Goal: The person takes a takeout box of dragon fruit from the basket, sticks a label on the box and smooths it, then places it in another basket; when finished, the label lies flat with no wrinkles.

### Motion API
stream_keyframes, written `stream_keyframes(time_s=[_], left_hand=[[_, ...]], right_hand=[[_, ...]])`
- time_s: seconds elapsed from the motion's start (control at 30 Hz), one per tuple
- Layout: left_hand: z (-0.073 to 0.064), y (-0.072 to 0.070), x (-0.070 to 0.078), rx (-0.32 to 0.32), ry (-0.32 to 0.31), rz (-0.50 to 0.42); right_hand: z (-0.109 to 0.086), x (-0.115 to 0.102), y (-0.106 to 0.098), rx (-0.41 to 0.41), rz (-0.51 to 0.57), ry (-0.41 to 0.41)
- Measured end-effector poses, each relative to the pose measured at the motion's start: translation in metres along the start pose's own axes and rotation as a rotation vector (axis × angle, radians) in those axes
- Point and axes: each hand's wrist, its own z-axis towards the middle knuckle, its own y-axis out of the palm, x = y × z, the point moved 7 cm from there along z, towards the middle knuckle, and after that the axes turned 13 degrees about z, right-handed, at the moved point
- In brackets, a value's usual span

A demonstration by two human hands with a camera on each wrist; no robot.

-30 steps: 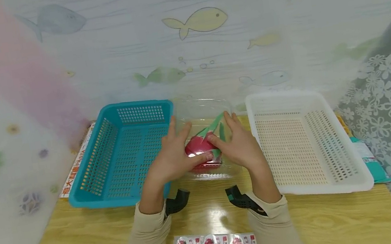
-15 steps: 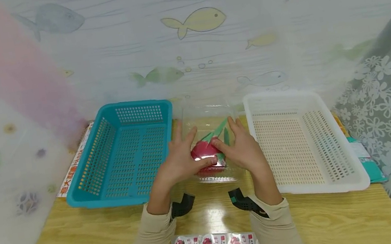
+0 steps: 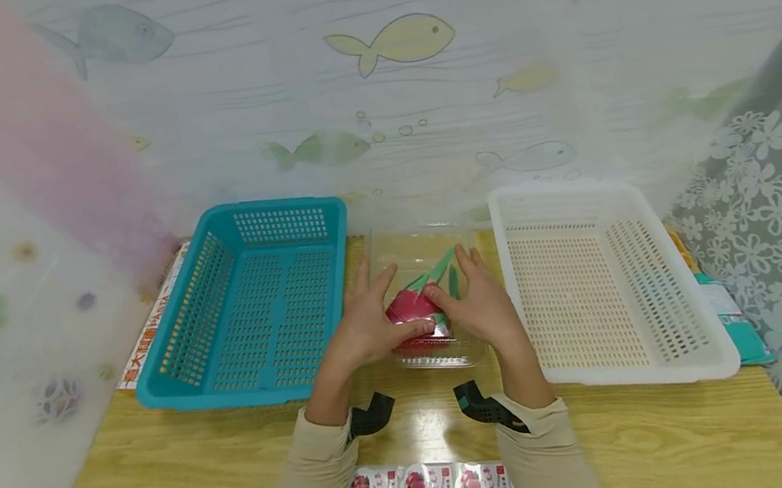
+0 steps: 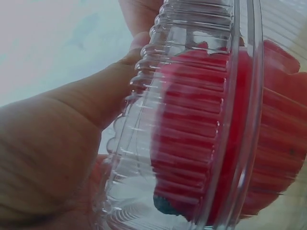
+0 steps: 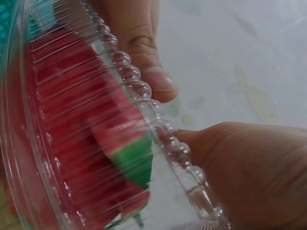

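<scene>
A clear plastic clamshell box (image 3: pixel 446 358) lies on the table between my hands, with a red dragon fruit (image 3: pixel 411 305) with green scales inside. The ribbed lid covers the fruit in both wrist views. My left hand (image 3: pixel 365 324) rests on the box's left side, fingers spread, thumb across the near part of the lid. On the right side lies my right hand (image 3: pixel 483 304), fingers pointing away from me and thumb (image 5: pixel 160 86) on the lid. Both hands press the lid from above. A strip of dragon fruit stickers (image 3: pixel 427 485) lies between my forearms.
A blue perforated basket (image 3: pixel 232 400) stands left of the box, beside a red-and-white printed packet (image 3: pixel 152 322). To the right stands a white perforated basket (image 3: pixel 646 376), with a teal packet (image 3: pixel 741 327) behind its right edge. A fish-printed curtain (image 3: pixel 403 124) hangs behind the table.
The box's far edge has come lower and nearer to me. Both hands have shifted slightly toward me, the left one also a little to the right, still touching the lid.
</scene>
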Motion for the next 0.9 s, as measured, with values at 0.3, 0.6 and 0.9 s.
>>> stream_keyframes(time_s=[0.3,0.6,0.9], left_hand=[[0.005,0.011,-0.006,-0.033,-0.031,-0.003],[0.01,0.022,-0.014,-0.036,-0.058,-0.014],[0.016,0.03,-0.019,-0.024,-0.068,-0.02]], right_hand=[[0.006,0.011,0.006,0.0,0.006,-0.001],[0.01,0.018,0.011,0.012,-0.022,0.012],[0.015,0.026,0.015,0.021,-0.025,0.046]])
